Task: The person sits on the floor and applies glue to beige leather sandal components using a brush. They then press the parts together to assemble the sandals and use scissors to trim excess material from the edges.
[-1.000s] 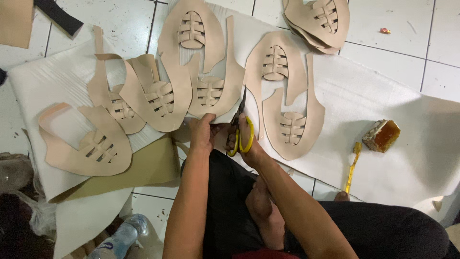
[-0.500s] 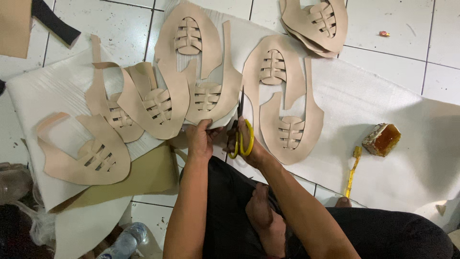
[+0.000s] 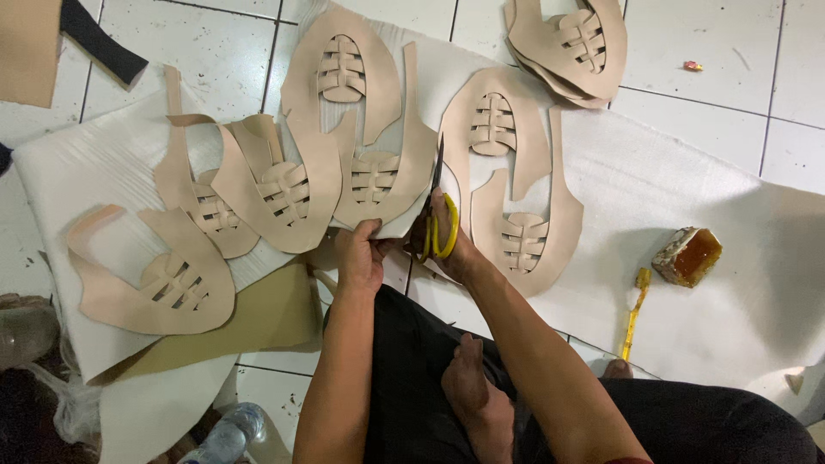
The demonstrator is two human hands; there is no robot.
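Head view | left hand (image 3: 359, 256): fingers pinched on white sheet (image 3: 103, 172) edge | right hand (image 3: 449, 242): fingers through yellow-handled scissors (image 3: 435, 222), blades up | tan woven cutout (image 3: 378, 167) beside.

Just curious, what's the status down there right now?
Right hand grips yellow scissors. Left hand pinches white sheet edge. Tan cutouts crowd both sides.

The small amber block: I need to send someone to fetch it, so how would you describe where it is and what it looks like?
Look at the white sheet spread over the tiled floor, to the right of the tan cutouts. The small amber block lies there alone, just above a yellow brush. It is the only glossy, orange-brown, chunky thing; everything near it is flat and pale.
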